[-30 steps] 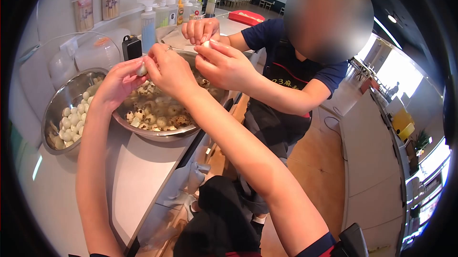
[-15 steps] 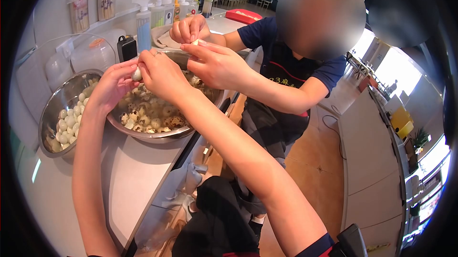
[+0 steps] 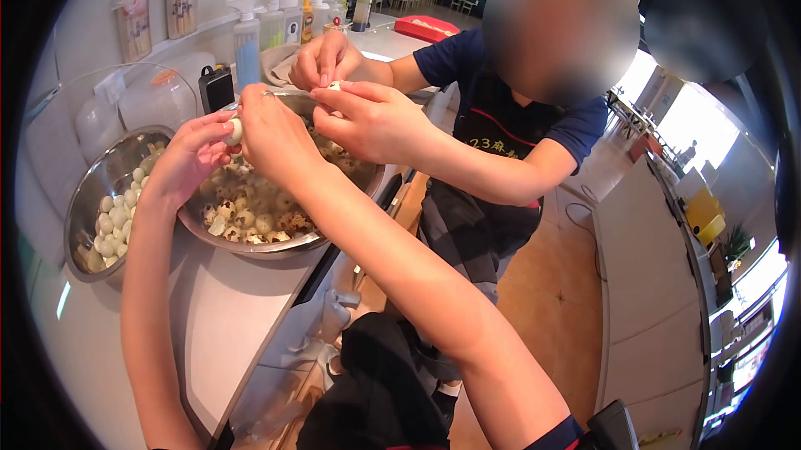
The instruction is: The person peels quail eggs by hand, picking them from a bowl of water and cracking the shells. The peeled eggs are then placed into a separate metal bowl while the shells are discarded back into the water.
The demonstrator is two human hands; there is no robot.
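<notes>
White egg [image 3: 234, 131], left hand's fingers [image 3: 219, 122] holding it

The egg [image 3: 234, 131] in the left hand [image 3: 188, 149] is off-white, the unpeeled eggs [image 3: 250, 218] cream with dark brown speckles, the counter [image 3: 234, 287] white, the tray [image 3: 424, 29] red, the co-worker's sleeve [image 3: 586, 133] navy, the lettering [image 3: 492, 146] yellow on black, the floor [image 3: 551, 291] orange-tan

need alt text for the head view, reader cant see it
The left hand holds a pale egg, right hand close beside it, above a metal bowl of speckled eggs. Opposite, a co-worker's hands hold another egg; a second bowl, left, holds smooth pale eggs.
</notes>
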